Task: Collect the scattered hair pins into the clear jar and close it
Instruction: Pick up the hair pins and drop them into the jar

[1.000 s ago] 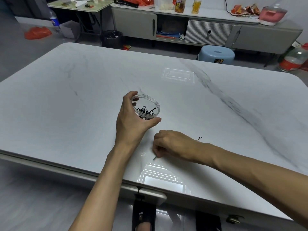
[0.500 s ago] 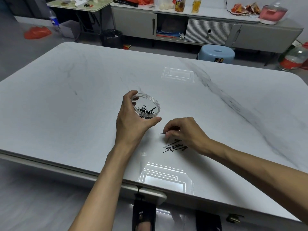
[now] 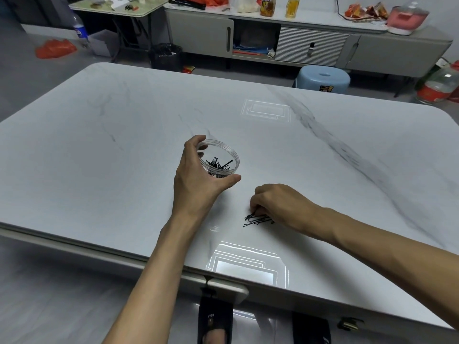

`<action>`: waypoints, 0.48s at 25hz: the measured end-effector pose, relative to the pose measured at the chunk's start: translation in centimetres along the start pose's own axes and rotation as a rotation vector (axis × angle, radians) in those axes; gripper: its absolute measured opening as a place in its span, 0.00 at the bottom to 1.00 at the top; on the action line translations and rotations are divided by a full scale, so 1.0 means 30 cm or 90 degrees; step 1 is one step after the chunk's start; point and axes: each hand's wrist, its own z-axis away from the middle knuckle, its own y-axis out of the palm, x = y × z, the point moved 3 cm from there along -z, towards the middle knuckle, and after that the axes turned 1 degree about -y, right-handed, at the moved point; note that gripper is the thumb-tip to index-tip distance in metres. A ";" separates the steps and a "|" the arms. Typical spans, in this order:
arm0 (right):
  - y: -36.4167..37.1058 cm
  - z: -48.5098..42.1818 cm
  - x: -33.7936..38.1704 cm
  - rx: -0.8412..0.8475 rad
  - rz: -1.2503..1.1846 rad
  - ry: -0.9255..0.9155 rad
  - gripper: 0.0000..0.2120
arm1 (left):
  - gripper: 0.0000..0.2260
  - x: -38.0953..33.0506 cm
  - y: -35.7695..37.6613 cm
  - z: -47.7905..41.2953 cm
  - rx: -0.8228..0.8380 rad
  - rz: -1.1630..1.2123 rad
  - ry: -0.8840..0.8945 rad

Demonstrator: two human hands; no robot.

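Note:
A clear round jar (image 3: pixel 223 155) stands open-topped on the white marble table (image 3: pixel 124 145), with several black hair pins inside it. My left hand (image 3: pixel 198 180) grips the jar from its near left side, thumb in front and fingers behind. To the right, nearer the front edge, a small bunch of black hair pins (image 3: pixel 257 219) lies on the table. My right hand (image 3: pixel 278 204) is curled over the bunch, fingertips pinching at its upper left end. No lid is in view.
Beyond the far edge of the table stands a blue plastic stool (image 3: pixel 323 79). A grey sideboard (image 3: pixel 298 40) runs along the back wall, and a black bin (image 3: pixel 165 55) sits on the floor to its left.
My right hand had lifted toward the jar holding one pin, uncovering the bunch on the table. It has come back down onto the bunch. My left hand and the jar stayed put.

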 end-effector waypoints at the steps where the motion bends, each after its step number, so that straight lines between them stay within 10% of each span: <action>1: 0.005 -0.006 0.004 0.005 0.035 -0.010 0.13 | 0.41 0.000 0.000 0.000 0.000 0.000 0.000; 5: -0.010 -0.007 0.003 0.003 0.041 -0.020 0.10 | 0.41 -0.002 0.000 -0.001 0.000 -0.002 -0.001; 12: -0.291 -0.079 -0.025 -0.339 -0.324 0.155 0.07 | 0.41 -0.010 0.009 0.002 0.006 -0.005 0.004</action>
